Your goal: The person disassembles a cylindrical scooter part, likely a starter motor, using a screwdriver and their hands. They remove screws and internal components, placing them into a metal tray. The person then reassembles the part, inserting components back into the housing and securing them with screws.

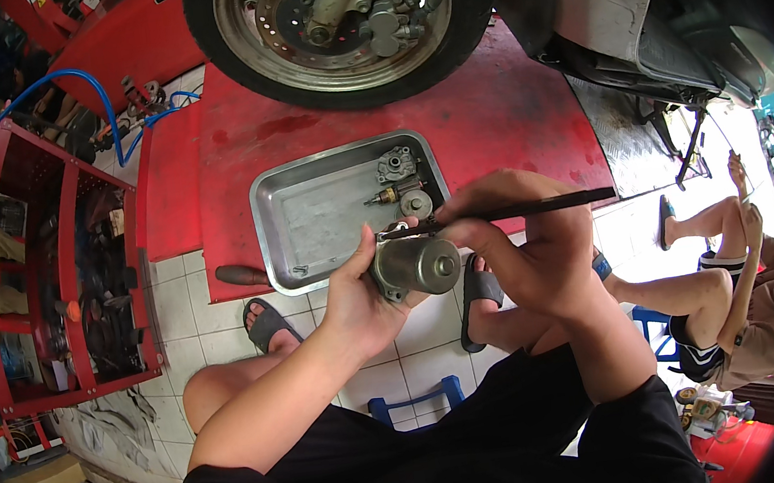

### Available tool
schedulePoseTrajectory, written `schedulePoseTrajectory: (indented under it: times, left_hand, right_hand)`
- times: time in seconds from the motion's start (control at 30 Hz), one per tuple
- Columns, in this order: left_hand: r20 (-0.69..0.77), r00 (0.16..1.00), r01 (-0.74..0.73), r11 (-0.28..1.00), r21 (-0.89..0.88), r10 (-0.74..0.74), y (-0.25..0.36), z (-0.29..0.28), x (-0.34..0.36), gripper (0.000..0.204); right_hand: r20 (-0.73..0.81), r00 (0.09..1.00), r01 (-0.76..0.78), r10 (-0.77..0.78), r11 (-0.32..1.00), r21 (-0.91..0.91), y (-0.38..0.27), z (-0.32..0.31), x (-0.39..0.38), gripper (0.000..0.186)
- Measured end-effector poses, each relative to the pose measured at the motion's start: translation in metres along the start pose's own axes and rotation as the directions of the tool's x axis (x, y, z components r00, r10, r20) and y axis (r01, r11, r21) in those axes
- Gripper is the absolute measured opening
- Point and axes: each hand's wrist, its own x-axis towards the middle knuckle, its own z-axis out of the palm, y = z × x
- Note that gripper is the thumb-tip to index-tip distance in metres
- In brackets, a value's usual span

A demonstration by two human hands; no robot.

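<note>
Brightly lit, floor tiles (640, 241) washed out at right, straight edges bent toward black rim

satin metal cylinder (420, 266), smooth metal tray (307, 212), matt tyre (238, 64)

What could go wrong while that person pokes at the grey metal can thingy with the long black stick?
First, the grey metal cylinder is held up in the left hand; if it slipped, it might hit a dark grey open-toed sandal, which wouldn't protect much. Second, the long, thin black stick in the right hand has its far end close to the left hand, so a slip could poke it.
</note>
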Motion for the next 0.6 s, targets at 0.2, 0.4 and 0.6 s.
schedulePoseTrajectory:
  times: [0.2, 0.4, 0.6]
  left_hand:
    - [0.009, 1.000, -0.008, 1.000, 0.024, 0.008, 0.001, -0.002, -0.001, 0.055]
    - [-0.044, 0.999, 0.010, 0.999, 0.032, -0.009, -0.002, -0.004, 0.000, 0.058]
    - [-0.008, 1.000, -0.001, 0.997, 0.079, 0.001, -0.002, 0.000, 0.000, 0.056]
  right_hand:
    - [-0.028, 0.999, -0.036, 0.046, 0.954, 0.298, -0.002, 0.005, 0.001, 0.025]
    - [0.026, 0.998, -0.063, 0.059, 0.983, 0.171, 0.002, 0.004, 0.001, 0.020]
    - [0.027, 1.000, -0.019, 0.012, 0.962, 0.272, 0.000, 0.012, 0.006, 0.025]
